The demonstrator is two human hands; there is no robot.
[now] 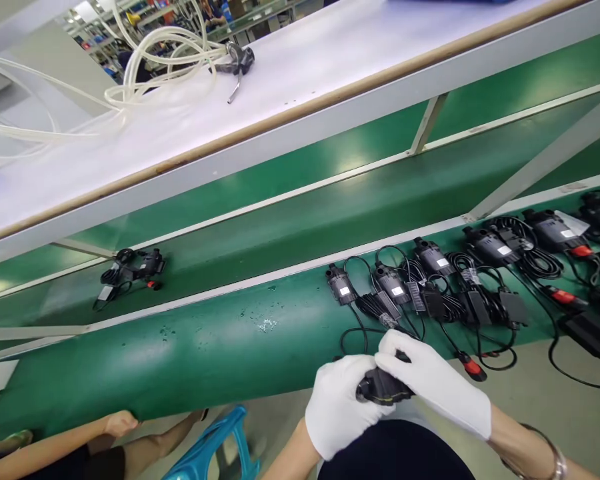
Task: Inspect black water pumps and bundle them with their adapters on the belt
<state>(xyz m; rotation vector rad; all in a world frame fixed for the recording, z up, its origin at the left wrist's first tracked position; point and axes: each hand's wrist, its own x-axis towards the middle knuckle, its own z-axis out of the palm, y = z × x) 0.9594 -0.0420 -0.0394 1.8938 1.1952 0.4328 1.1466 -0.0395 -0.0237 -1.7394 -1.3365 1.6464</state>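
Observation:
My left hand (343,403), in a white glove, is closed around a black pump (384,388) close to my body, at the bottom of the view. From the right, my right hand (427,377), gloved too, grips the same pump with its fingers over the top. Much of the pump is covered by both gloves. Just beyond my hands, a small black pump with a white label (341,285) lies on the green bench (220,350). Beside it sits another labelled pump (392,285) with coiled black cable and a grey adapter (389,305).
Several more pumps (493,247) with cables and red connectors (473,367) line the right side. A lone pump (149,264) lies on the belt behind. Above runs a white shelf (300,73) with clear tubing (130,83). A person's hand (121,423) and a blue stool (215,443) are lower left.

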